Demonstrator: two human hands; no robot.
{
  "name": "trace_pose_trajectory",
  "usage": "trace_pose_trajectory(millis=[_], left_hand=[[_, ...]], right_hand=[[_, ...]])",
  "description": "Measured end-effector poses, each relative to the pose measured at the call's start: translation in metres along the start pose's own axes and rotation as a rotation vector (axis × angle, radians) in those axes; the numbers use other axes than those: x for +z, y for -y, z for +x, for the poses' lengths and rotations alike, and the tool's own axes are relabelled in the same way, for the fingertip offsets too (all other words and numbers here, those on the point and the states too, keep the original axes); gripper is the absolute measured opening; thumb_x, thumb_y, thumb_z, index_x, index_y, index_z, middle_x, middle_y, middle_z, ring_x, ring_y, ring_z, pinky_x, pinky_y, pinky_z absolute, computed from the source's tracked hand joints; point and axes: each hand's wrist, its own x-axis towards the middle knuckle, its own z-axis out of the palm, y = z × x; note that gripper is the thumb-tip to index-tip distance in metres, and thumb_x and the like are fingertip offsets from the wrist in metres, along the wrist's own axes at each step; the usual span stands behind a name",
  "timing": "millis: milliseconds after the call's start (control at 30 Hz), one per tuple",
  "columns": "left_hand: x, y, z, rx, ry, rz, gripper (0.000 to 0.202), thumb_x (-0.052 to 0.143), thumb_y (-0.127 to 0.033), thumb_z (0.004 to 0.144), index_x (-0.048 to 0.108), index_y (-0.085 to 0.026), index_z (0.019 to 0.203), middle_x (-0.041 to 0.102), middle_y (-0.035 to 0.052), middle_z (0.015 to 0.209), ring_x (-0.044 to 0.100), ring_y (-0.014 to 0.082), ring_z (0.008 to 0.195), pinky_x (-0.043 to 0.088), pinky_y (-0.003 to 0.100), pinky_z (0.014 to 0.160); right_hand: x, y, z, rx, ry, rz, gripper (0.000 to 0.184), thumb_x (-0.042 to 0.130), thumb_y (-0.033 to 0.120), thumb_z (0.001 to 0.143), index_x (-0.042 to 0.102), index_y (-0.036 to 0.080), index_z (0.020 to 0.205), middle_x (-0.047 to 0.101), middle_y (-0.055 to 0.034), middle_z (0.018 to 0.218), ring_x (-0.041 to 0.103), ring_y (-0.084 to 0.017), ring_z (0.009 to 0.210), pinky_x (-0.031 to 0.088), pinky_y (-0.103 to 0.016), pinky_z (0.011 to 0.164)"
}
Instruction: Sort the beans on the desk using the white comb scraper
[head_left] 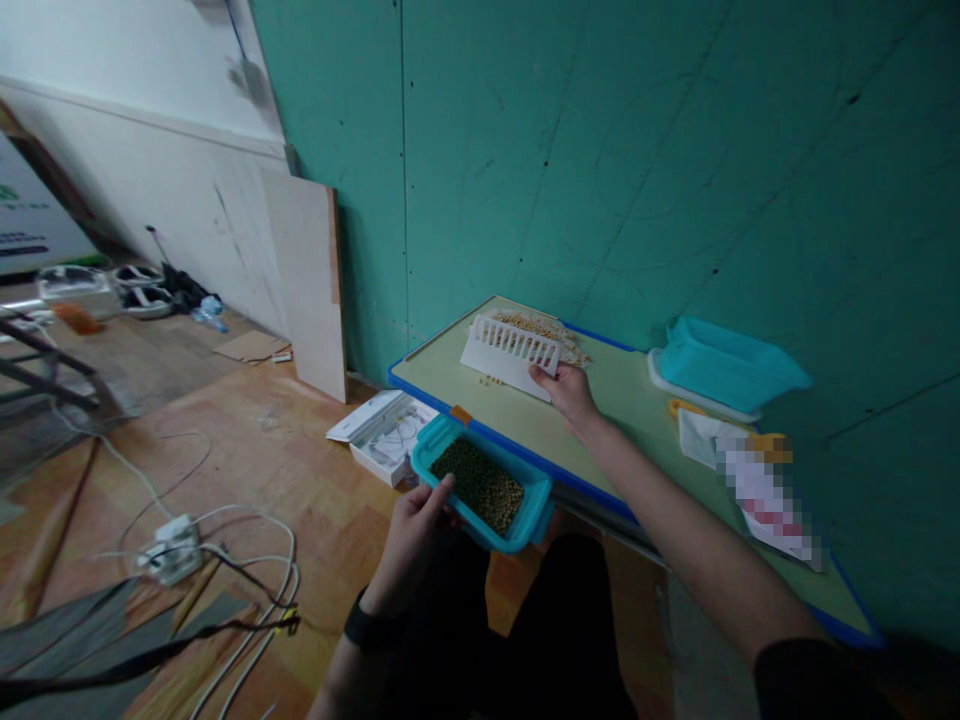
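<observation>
Dark-clothed legs (pixel 574 610) nearest, bottom centre. Room, left to right: orange-brown floor (pixel 247 430), white power strip (pixel 174 550) and loose cables (pixel 154 656) at lower left; white wall (pixel 165 60) upper left; pale board (pixel 304 290) leaning on green wall (pixel 600 150), which fills upper centre and right. Yellowish bench (pixel 442 365), blue edging, runs along the green wall from centre to lower right.

Containers, left to right: open white box (pixel 375 458) on floor, left of centre, whitish contents unclear. Turquoise tub (pixel 510 543), centre, at bench's near edge: dark green beans (pixel 461 468) mostly left, tan beans (pixel 504 500) at right end. Left hand (pixel 418 512) grips its left rim, thumb on top, other fingers partly hidden. Can't tell if legs also support it.

Right hand (pixel 571 392) pinches white slotted plate (pixel 502 363) at its right end, slots up, over bench; other fingers hidden behind. Pale beans (pixel 529 322) spread behind plate, few in front. Second turquoise tub (pixel 731 360), right, on white tray (pixel 701 398); inside not visible. Pixelated packet (pixel 772 500) lower right.
</observation>
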Motion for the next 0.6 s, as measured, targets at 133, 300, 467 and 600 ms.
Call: trace_pose_trajectory(millis=[133, 300, 467, 600], left_hand=[[0.000, 0.001, 0.002, 0.014, -0.039, -0.031, 0.052, 0.081, -0.061, 0.067, 0.058, -0.017, 0.056, 0.059, 0.0006, 0.048, 0.053, 0.0112, 0.044, 0.038, 0.021, 0.044], [0.005, -0.002, 0.002, 0.042, -0.107, -0.029, 0.052, 0.082, -0.062, 0.064, 0.058, -0.017, 0.056, 0.060, 0.0003, 0.048, 0.054, 0.0119, 0.044, 0.039, 0.022, 0.045], [0.007, -0.005, 0.006, 0.111, -0.073, -0.035, 0.050, 0.081, -0.060, 0.067, 0.058, -0.017, 0.054, 0.058, -0.0003, 0.047, 0.054, 0.0123, 0.044, 0.041, 0.024, 0.047], [0.007, -0.009, 0.009, 0.127, -0.070, 0.008, 0.049, 0.080, -0.059, 0.068, 0.059, -0.017, 0.054, 0.059, 0.0006, 0.047, 0.054, 0.0124, 0.045, 0.042, 0.023, 0.047]], right_hand=[[0.002, 0.001, -0.003, 0.046, 0.047, 0.047, 0.047, 0.085, 0.056, 0.057, 0.078, 0.017, 0.082, 0.078, -0.0065, 0.088, 0.070, -0.025, 0.089, 0.052, -0.038, 0.085], [0.004, 0.005, -0.011, 0.083, 0.065, 0.069, 0.048, 0.087, 0.053, 0.056, 0.078, 0.017, 0.086, 0.078, -0.0065, 0.089, 0.070, -0.024, 0.087, 0.051, -0.037, 0.086], [0.003, 0.009, -0.023, 0.091, 0.091, 0.082, 0.046, 0.087, 0.052, 0.056, 0.078, 0.017, 0.084, 0.078, -0.0058, 0.086, 0.070, -0.023, 0.083, 0.051, -0.036, 0.084], [-0.001, 0.012, -0.032, 0.087, 0.092, 0.083, 0.045, 0.086, 0.054, 0.058, 0.078, 0.017, 0.082, 0.078, -0.0054, 0.085, 0.070, -0.023, 0.083, 0.051, -0.036, 0.083]])
